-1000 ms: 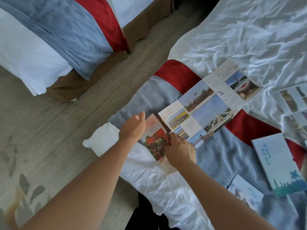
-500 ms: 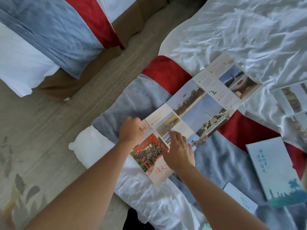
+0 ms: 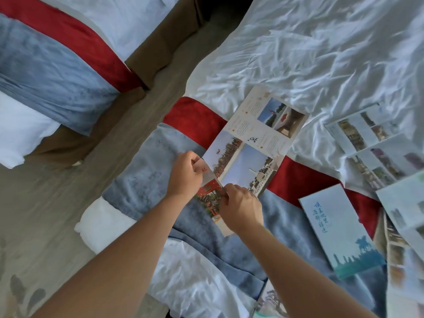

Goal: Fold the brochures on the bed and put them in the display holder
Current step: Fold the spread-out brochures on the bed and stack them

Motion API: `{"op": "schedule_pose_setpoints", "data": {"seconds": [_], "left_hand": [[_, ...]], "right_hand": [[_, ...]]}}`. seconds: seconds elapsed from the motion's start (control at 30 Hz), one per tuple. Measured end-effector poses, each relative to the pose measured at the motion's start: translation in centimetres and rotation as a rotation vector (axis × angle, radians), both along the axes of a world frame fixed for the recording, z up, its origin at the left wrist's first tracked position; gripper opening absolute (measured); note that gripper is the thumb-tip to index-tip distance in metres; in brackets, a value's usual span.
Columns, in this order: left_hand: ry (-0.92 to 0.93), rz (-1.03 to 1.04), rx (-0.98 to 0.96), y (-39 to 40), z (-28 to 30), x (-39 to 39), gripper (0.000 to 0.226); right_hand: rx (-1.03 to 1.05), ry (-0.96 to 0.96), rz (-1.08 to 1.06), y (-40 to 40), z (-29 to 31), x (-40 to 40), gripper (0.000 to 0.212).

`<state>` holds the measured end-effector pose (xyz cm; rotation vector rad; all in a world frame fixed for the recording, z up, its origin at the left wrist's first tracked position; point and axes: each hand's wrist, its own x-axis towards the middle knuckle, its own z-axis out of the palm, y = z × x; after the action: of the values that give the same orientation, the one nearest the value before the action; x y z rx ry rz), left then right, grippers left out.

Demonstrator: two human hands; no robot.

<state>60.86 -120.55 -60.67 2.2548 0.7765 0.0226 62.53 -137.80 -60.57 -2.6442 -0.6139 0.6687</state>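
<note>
Head view: both hands, left hand (image 3: 186, 176) and right hand (image 3: 241, 206), pinch the glossy brochure (image 3: 252, 148).

Glossy paper brochure (image 3: 257, 143); wrinkled cloth sheet (image 3: 321, 53); matt runner (image 3: 146, 171).

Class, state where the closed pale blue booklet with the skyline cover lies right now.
In the head view, the pale blue booklet lies at lower right on the bed runner, right of the right hand.

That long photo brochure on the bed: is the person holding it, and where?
Yes. The left hand pinches the brochure at its near folded panel's upper edge; the right hand presses that panel's lower part.
</note>
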Motion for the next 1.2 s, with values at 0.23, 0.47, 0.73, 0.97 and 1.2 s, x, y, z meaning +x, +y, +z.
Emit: {"op": "schedule_pose_setpoints", "data": {"seconds": [0.23,0.47,0.73,0.97,1.2], "left_hand": [[-0.064,0.047,-0.003,-1.7,0.0,4.3,0.018],[0.077,0.053,0.045,-0.2,-3.4,7.8,0.017],[0.1,-0.021,0.019,-0.8,-6.9,10.5,0.051],[-0.043,-0.233,0.234,-0.7,-6.2,9.5,0.046],[-0.133,-0.322,0.376,-0.1,-5.3,8.0,0.014]], "right_hand": [[-0.091,-0.094,-0.031,-1.1,0.9,5.7,0.005],[-0.174,-0.134,-0.043,-0.8,-1.6,9.7,0.023],[-0.18,-0.175,-0.081,-0.5,-5.2,10.9,0.03],[-0.091,-0.131,-0.115,-1.6,-5.5,10.2,0.029],[-0.105,-0.171,-0.071,-1.7,-4.3,9.4,0.058]]}}
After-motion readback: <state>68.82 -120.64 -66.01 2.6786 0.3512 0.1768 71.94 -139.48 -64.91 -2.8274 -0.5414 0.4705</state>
